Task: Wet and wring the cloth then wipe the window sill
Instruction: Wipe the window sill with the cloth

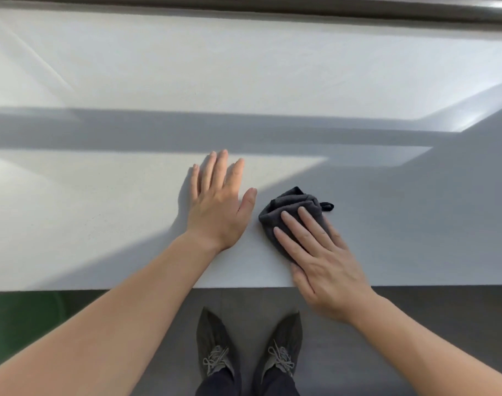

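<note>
Indoor room beside a window — wide, sunlit white window sill [129,81], dark frame rail [272,8] above, grey floor [443,315] below.

Bright daylight falls across the white window sill [72,67], cut by a broad horizontal band of shadow and a slanted one at the right. The left hand [219,207] throws a soft shadow to its left. The floor [158,324] below is dim. Wide-angle bending curves the edges, and detail is slightly soft
</note>
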Demonstrator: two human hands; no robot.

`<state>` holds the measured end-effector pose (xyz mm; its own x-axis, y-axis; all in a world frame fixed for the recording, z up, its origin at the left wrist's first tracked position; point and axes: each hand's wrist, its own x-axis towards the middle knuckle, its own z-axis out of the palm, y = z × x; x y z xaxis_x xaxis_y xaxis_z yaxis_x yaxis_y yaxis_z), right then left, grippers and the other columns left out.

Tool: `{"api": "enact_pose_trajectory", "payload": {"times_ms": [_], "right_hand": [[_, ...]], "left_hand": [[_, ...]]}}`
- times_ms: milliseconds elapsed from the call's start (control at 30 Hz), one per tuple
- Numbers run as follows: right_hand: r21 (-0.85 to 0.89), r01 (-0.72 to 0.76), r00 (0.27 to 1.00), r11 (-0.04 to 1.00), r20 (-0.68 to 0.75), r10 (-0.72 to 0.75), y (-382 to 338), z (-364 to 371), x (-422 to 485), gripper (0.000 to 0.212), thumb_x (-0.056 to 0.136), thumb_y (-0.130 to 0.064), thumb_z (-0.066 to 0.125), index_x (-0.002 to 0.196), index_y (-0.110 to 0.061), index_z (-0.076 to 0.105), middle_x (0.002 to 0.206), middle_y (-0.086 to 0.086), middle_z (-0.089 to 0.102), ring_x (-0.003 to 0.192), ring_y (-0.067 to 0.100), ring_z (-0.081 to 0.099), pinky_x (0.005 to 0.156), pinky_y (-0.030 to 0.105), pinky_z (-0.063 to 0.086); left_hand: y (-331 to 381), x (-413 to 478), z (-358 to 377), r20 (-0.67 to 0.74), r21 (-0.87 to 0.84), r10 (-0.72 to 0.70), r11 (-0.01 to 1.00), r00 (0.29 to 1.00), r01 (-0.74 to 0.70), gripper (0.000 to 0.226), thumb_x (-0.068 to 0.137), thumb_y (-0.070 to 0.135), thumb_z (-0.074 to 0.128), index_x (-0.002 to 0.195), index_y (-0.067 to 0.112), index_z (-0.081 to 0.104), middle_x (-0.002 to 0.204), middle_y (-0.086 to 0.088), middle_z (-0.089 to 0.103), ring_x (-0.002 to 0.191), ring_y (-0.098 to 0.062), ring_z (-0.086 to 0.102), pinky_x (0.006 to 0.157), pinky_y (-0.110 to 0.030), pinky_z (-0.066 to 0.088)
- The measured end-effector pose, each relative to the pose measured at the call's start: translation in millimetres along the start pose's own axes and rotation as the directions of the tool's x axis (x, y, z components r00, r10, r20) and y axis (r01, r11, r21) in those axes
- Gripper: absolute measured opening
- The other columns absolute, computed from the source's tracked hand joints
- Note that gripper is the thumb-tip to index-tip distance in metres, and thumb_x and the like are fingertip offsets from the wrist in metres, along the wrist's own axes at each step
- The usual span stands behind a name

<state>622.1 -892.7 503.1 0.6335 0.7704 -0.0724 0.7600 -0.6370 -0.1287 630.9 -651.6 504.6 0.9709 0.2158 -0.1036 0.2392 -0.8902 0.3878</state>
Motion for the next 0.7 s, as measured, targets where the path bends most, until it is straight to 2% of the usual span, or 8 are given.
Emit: {"api": "enact_pose_trajectory", "payload": {"times_ms": [100,200,267,333,400,467,600,700], "right_hand": [[-0.005,-0.258,0.966,0.966,-0.004,0.258,65,-8,12,0.065,0.094,-0.036,0.033,0.157,-0.021,0.032,0.168,0.001,0.017,0.156,0.022,0.005,0.125,0.049,0.012],[0.040,-0.543,0.839,0.839,-0.008,0.543,78,-15,54,0.067,0.096,-0.039,0.021,0.161,-0.024,0.012,0.170,-0.002,-0.001,0.156,0.020,-0.011,0.126,0.047,-0.001],[0.043,-0.442,0.895,0.896,-0.041,0.443,52,-11,76,0.066,0.098,-0.039,0.023,0.161,-0.022,0.014,0.170,0.001,0.003,0.156,0.024,-0.009,0.125,0.049,0.000],[0.038,-0.169,0.984,0.985,-0.045,0.171,29,-5,78,0.063,0.098,-0.038,0.029,0.159,-0.021,0.026,0.169,0.002,0.015,0.157,0.025,0.001,0.125,0.051,0.007],[0.022,0.026,1.000,0.999,0.008,-0.027,40,-4,73,0.062,0.098,-0.038,0.032,0.158,-0.023,0.029,0.168,0.000,0.019,0.156,0.023,0.005,0.125,0.050,0.010],[-0.003,-0.017,1.000,1.000,0.005,0.018,76,-9,81,0.063,0.097,-0.038,0.030,0.158,-0.025,0.029,0.168,-0.002,0.018,0.156,0.021,0.005,0.126,0.048,0.008],[0.043,-0.473,0.880,0.880,-0.024,0.474,121,-17,121,0.068,0.095,-0.037,0.023,0.161,-0.022,0.015,0.170,0.001,0.003,0.156,0.024,-0.007,0.125,0.048,-0.003],[0.054,-0.308,0.949,0.950,-0.052,0.310,77,-12,132,0.067,0.095,-0.037,0.028,0.159,-0.019,0.021,0.169,0.005,0.012,0.156,0.030,0.001,0.124,0.054,0.005]], "left_hand": [[2,-1,9,0.009,0.140,-0.003,0.990,1.000,0.002,0.065,0.098,0.055,0.019,0.157,0.031,0.008,0.167,-0.002,-0.003,0.152,-0.022,-0.012,0.121,-0.051,-0.009],[2,0,9,0.022,0.150,-0.029,0.988,0.999,0.025,0.068,0.097,0.058,0.017,0.156,0.034,-0.005,0.166,0.000,-0.013,0.151,-0.019,-0.020,0.121,-0.049,-0.011],[5,0,10,-0.008,0.134,-0.070,0.989,0.997,0.071,0.071,0.095,0.059,0.018,0.157,0.031,-0.005,0.166,-0.002,-0.014,0.150,-0.018,-0.021,0.121,-0.046,-0.012],[8,1,12,-0.052,0.098,-0.118,0.988,0.992,0.123,0.072,0.094,0.058,0.019,0.157,0.028,-0.001,0.167,-0.003,-0.009,0.151,-0.017,-0.017,0.121,-0.041,-0.013],[9,-1,13,-0.048,0.087,-0.142,0.985,0.989,0.146,0.072,0.095,0.056,0.020,0.158,0.027,0.002,0.167,-0.003,-0.006,0.151,-0.016,-0.015,0.121,-0.038,-0.014],[8,-3,13,-0.029,0.121,-0.132,0.983,0.991,0.135,0.070,0.096,0.055,0.017,0.158,0.027,0.004,0.167,-0.003,-0.008,0.151,-0.016,-0.017,0.120,-0.038,-0.015],[7,2,16,-0.016,0.141,-0.128,0.982,0.992,0.128,0.069,0.096,0.056,0.014,0.158,0.028,0.006,0.167,-0.003,-0.009,0.150,-0.016,-0.019,0.120,-0.039,-0.015],[7,5,17,-0.019,0.139,-0.127,0.982,0.992,0.128,0.070,0.095,0.057,0.013,0.158,0.028,0.008,0.167,-0.003,-0.007,0.151,-0.015,-0.018,0.121,-0.041,-0.011]]}}
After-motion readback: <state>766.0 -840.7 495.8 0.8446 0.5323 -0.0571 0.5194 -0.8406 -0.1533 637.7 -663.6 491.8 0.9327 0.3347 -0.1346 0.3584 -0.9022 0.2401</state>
